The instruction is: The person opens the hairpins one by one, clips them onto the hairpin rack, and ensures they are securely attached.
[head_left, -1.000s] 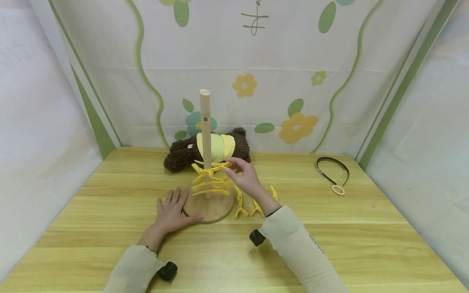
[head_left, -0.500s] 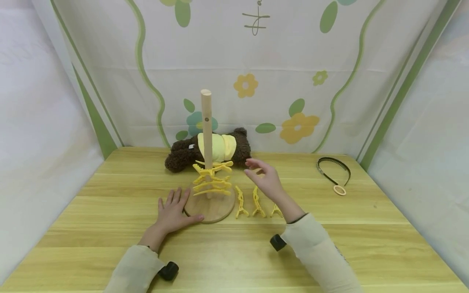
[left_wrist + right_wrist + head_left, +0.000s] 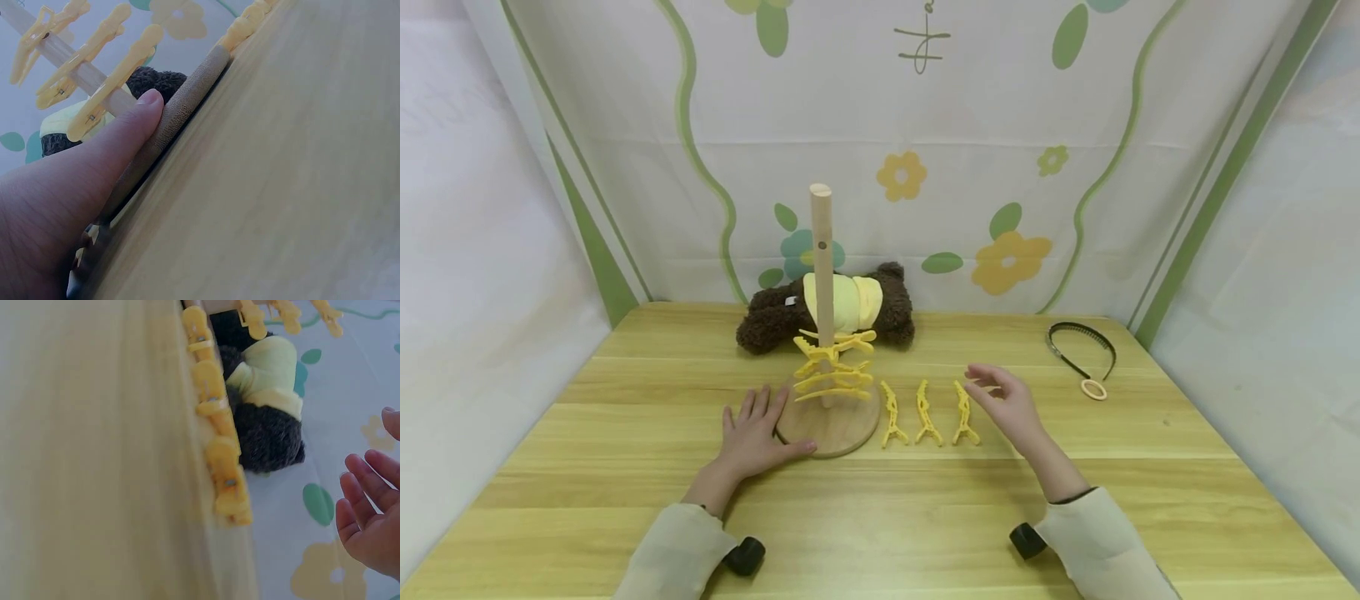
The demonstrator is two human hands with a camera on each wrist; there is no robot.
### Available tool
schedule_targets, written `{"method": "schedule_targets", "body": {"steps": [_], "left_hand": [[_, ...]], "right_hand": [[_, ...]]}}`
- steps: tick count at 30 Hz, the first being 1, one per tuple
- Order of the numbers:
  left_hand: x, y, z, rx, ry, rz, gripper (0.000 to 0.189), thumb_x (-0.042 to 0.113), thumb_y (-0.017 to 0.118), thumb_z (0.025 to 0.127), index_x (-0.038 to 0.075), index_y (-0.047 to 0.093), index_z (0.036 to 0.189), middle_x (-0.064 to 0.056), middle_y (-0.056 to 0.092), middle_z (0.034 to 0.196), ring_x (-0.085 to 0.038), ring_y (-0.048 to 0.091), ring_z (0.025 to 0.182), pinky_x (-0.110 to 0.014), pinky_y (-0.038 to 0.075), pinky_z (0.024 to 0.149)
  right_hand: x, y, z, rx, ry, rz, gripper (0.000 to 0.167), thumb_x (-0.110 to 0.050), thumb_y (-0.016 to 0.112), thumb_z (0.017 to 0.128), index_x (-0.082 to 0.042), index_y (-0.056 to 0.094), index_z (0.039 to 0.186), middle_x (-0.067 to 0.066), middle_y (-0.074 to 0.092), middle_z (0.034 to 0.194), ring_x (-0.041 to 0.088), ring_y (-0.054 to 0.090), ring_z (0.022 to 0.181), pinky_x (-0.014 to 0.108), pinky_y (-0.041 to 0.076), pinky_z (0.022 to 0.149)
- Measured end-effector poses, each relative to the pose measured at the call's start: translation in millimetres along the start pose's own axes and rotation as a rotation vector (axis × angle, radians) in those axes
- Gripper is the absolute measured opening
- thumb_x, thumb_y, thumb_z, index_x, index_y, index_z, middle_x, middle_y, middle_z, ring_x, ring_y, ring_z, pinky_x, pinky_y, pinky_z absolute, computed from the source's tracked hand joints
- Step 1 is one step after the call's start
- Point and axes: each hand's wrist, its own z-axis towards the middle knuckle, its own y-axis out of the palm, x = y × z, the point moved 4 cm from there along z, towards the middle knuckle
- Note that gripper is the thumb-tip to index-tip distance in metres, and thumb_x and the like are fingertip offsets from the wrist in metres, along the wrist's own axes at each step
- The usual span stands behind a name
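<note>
My left hand [image 3: 754,446] rests at the left edge of a wooden stand's round base [image 3: 838,429], fingers spread. In the left wrist view, the thumb [image 3: 122,137] lies against the base's rim. Up from the base rises a wooden post [image 3: 823,292], and yellow alligator hair clips [image 3: 835,393] grip its lower part, one above another. Three similar clips lie in a row to the right of the base: a left one [image 3: 891,414], a middle one [image 3: 927,414] and a right one [image 3: 964,417]. Close beside the right one hovers my right hand [image 3: 1011,408], holding nothing, fingers loosely bent.
Behind the post a dark brown plush bear [image 3: 891,308] in a yellow top lies on its side. A black headband [image 3: 1082,329] with a pale ring [image 3: 1093,389] is at the back right. Patterned cloth [image 3: 955,208] walls in the wooden table [image 3: 1150,500].
My right hand has let go of the top clip on the post and moved right and nearer, to the rightmost loose clip. The left hand has stayed in place.
</note>
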Motion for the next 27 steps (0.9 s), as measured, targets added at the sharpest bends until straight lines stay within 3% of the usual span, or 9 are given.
{"method": "schedule_targets", "body": {"steps": [12, 19, 27], "left_hand": [[2.2, -1.6, -0.8, -0.006, -0.002, -0.008, 0.101, 0.073, 0.048, 0.064, 0.01, 0.021, 0.139, -0.023, 0.016, 0.138, -0.042, 0.008, 0.123, -0.064, -0.001, 0.087], [2.1, -2.3, 0.2, 0.002, 0.002, 0.001, 0.102, 0.075, 0.046, 0.063, 0.01, 0.021, 0.138, -0.023, 0.016, 0.138, -0.042, 0.009, 0.124, -0.064, 0.0, 0.087], [3.2, -2.7, -1.3, -0.002, -0.003, -0.003, 0.102, 0.074, 0.047, 0.063, 0.01, 0.021, 0.138, -0.022, 0.016, 0.138, -0.041, 0.008, 0.124, -0.063, 0.0, 0.088]], "right_hand": [[39, -4, -26.8, 0.032, 0.163, 0.005, 0.033, -0.018, 0.062, 0.081, 0.004, 0.058, 0.106, 0.012, 0.06, 0.099, 0.014, 0.053, 0.084, 0.025, 0.043, 0.07], [54, 2, -35.4, -0.034, 0.255, -0.008, 0.034, -0.018, 0.067, 0.076, 0.004, 0.059, 0.102, 0.012, 0.061, 0.091, 0.019, 0.056, 0.081, 0.027, 0.045, 0.07], [57, 6, -40.7, -0.129, 0.218, -0.129, 0.03, -0.018, 0.069, 0.074, 0.001, 0.062, 0.096, 0.004, 0.06, 0.08, 0.015, 0.052, 0.067, 0.024, 0.043, 0.056]]}}
